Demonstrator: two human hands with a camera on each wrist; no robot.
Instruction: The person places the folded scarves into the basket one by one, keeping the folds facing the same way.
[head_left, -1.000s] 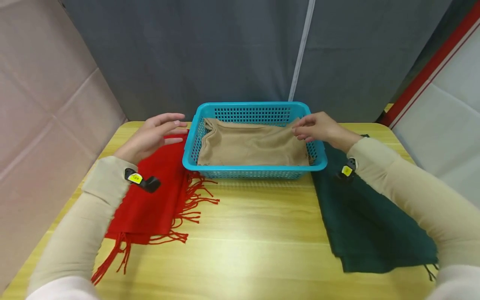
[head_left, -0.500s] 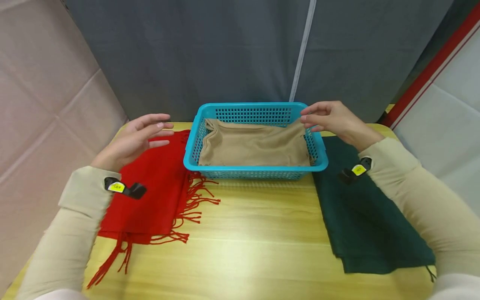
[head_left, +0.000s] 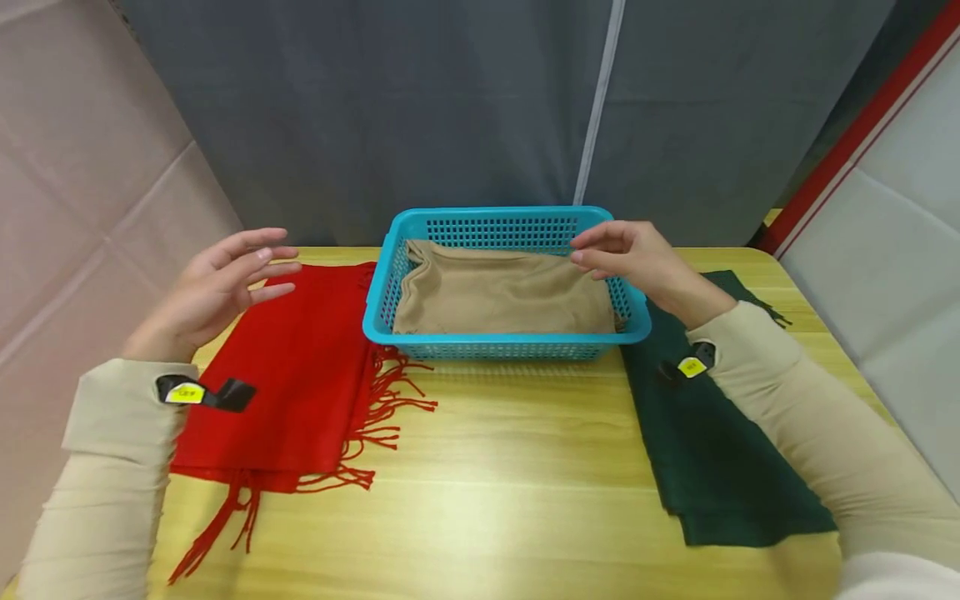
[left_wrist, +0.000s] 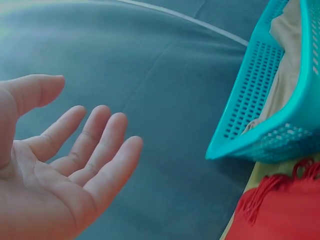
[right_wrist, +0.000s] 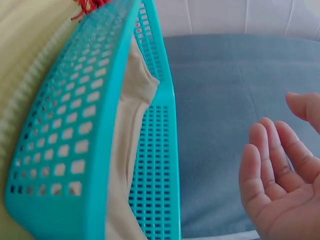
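A blue plastic basket (head_left: 506, 339) with perforated walls stands toward the back of the table, a folded beige cloth (head_left: 502, 292) lying inside it. My left hand (head_left: 213, 292) hovers above the far left part of a folded red fringed scarf (head_left: 292, 392), fingers spread and holding nothing. In the left wrist view, the left hand's palm (left_wrist: 65, 180) is turned up, apart from the basket. Over the basket's right end is my right hand (head_left: 637, 262), fingers relaxed with nothing between them; the right wrist view shows this hand (right_wrist: 287, 180) apart from the basket wall.
A folded dark green scarf (head_left: 727, 442) with fringe lies on the right of the wooden table (head_left: 495, 483). Behind the basket hangs a grey curtain (head_left: 375, 125). Light panels stand at the left (head_left: 90, 208) and right (head_left: 900, 233).
My left hand has moved left, away from the basket. The right hand went up and right, then came back left and lower over the basket's right end. Basket and cloths stay put.
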